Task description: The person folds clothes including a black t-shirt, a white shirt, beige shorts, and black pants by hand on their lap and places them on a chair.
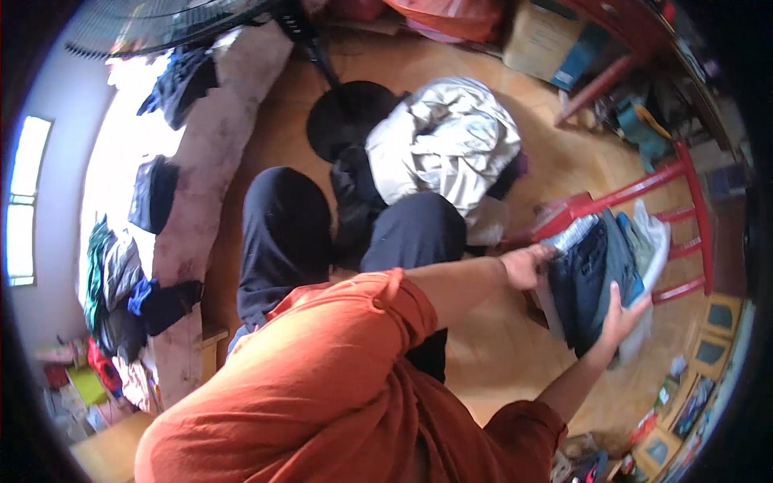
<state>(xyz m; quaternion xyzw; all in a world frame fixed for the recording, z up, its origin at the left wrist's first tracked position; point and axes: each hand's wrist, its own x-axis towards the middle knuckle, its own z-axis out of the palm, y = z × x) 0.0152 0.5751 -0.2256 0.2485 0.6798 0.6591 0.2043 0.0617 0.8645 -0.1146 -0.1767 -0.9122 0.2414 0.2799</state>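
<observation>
A stack of folded clothes (594,278), mostly dark blue and grey with white pieces at its right side, rests at a red chair (694,217) on my right. My left hand (527,266) reaches across to the stack's near left side, its fingers stretched out and slightly blurred, at the edge of the cloth. At the stack's lower right edge is my right hand (624,318), thumb and fingers spread apart. Whether either palm presses on the cloth is hard to make out. Ahead of my knees lies a large heap of crumpled white cloth (447,141).
A black fan (346,117) with a round base stands beyond my knees. Several garments, such as a dark one (153,193), lie along a bright, pale surface to the left. A cardboard box (543,44) sits at the back right. Low wooden drawers (717,346) line the right side.
</observation>
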